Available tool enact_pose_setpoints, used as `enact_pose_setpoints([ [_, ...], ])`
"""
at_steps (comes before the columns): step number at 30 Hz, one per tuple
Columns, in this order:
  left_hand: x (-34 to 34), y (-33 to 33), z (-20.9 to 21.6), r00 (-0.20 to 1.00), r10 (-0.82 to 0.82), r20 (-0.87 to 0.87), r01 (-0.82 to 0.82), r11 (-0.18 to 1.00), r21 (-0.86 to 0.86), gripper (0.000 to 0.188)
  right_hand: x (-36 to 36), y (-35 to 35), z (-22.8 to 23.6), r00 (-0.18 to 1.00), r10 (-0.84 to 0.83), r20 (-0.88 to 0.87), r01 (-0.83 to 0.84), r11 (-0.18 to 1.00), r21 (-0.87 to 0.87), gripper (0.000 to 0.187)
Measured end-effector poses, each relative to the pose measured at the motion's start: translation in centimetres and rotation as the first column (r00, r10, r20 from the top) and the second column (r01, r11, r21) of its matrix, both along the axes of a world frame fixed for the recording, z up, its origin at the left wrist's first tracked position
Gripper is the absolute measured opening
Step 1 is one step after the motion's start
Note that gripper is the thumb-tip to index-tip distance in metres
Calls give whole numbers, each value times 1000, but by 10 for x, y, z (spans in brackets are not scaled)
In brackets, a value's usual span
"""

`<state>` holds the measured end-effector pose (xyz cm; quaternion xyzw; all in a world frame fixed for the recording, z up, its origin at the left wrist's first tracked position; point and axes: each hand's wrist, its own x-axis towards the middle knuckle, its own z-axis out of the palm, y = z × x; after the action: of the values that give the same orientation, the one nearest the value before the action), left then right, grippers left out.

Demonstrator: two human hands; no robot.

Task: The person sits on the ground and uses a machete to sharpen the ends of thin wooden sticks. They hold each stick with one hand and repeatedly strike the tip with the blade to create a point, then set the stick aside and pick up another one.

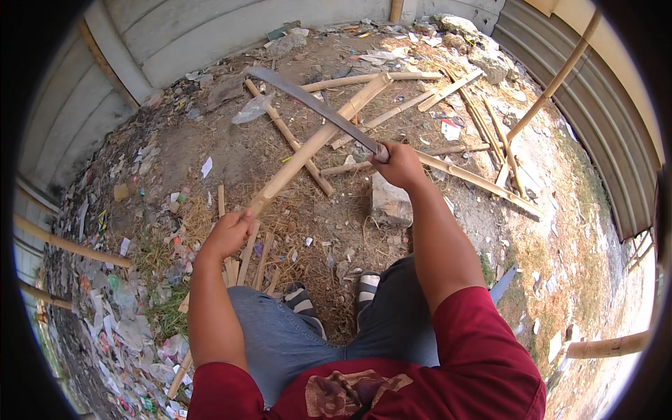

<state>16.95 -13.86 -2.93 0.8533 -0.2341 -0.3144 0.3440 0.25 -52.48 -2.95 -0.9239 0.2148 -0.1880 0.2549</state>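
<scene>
My left hand [227,234] is closed round the near end of a split bamboo piece [302,159], which slopes away from me to the far right. Closed on the handle of a machete, my right hand [400,166] is in front of my right knee. The long grey machete blade [308,102] points to the far left and passes over the bamboo piece in the picture; whether they touch, I cannot tell. Beneath, another bamboo length [290,136] lies on the ground. A pale stone block [390,201] sits just below my right hand.
More bamboo poles [483,183] and strips [451,89] lie ahead and to the right. Litter [129,318] covers the ground at left. A concrete wall [189,35] and a corrugated metal sheet [581,105] stand around. A grey-blue blade [502,283] shows beside my right arm.
</scene>
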Motion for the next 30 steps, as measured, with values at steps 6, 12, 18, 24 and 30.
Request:
enact_pose_setpoints([
  [6,9,3,-3,976,54,-213,-62,998,-33,58,10,24,5,1000,-16,19,18,997,-79,20],
  [12,5,2,-5,1000,11,-28,-12,999,-34,61,10,20,10,995,95,18,-86,956,-280,21],
  [18,10,12,-18,995,10,100,-10,1000,-8,59,1,-6,0,937,-351,-2,349,931,103,37],
  [24,11,6,-12,995,32,-99,-41,994,-99,58,-4,31,26,997,51,-59,-58,990,-126,34],
  [30,-2,6,4,998,53,-46,-61,979,-195,54,-9,22,30,986,123,113,-98,974,-206,39],
])
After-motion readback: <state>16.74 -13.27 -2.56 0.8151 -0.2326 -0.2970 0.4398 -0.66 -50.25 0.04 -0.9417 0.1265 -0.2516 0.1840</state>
